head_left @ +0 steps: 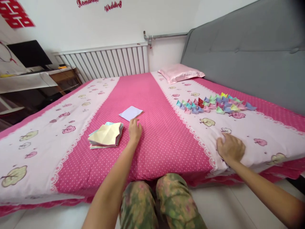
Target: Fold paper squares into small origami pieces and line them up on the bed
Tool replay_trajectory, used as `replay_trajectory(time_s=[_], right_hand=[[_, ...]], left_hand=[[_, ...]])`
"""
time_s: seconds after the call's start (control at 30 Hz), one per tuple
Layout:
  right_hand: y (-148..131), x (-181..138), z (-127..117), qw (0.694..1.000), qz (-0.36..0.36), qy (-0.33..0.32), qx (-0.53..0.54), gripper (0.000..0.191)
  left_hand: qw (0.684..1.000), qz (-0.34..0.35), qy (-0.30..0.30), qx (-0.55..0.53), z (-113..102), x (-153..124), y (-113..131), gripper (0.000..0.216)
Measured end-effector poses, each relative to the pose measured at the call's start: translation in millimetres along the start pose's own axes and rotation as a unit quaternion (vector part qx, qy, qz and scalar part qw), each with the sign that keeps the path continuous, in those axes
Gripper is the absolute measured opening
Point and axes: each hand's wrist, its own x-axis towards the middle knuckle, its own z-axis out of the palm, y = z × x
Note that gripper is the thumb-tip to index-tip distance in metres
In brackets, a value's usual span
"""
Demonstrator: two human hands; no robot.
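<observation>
My left hand (pixel 135 129) reaches over the pink dotted part of the bed. Its fingertips are closed at the near corner of a square of lavender paper (pixel 131 113), which lies on what looks like a thin pile. Left of that hand sits a thicker stack of creased paper (pixel 106 134), pale yellow on top with blue and pink edges below. My right hand (pixel 230 148) rests knuckles-up on the white printed bedding, fingers curled under and partly hidden, with nothing visible in it. Beyond it stand rows of small folded paper boats (pixel 218 103) in many colours.
The bed (pixel 147 92) fills the middle of the view. A pink pillow (pixel 179 73) lies by the grey headboard (pixel 245 51). A white radiator (pixel 105 62) lines the far wall. At the left is a desk (pixel 28 79) with a monitor (pixel 30 53).
</observation>
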Motion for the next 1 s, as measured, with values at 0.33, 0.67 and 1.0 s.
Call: replay_trajectory(time_s=[0.33,0.67,1.0], right_hand=[[-4.1,3.3,1.3,0.998,0.007,-0.026,-0.06,0.039],[-1.5,3.5,3.9,0.995,0.001,-0.033,-0.09,0.039],[-2.4,3.0,3.0,0.995,-0.004,-0.022,-0.095,0.041]], left_hand=[[0.985,-0.079,-0.031,0.147,30.8,66.3,-59.6,0.05],[0.972,-0.125,-0.041,0.197,45.5,64.3,-79.6,0.04],[0.975,-0.139,-0.017,0.175,45.2,64.4,-84.1,0.033]])
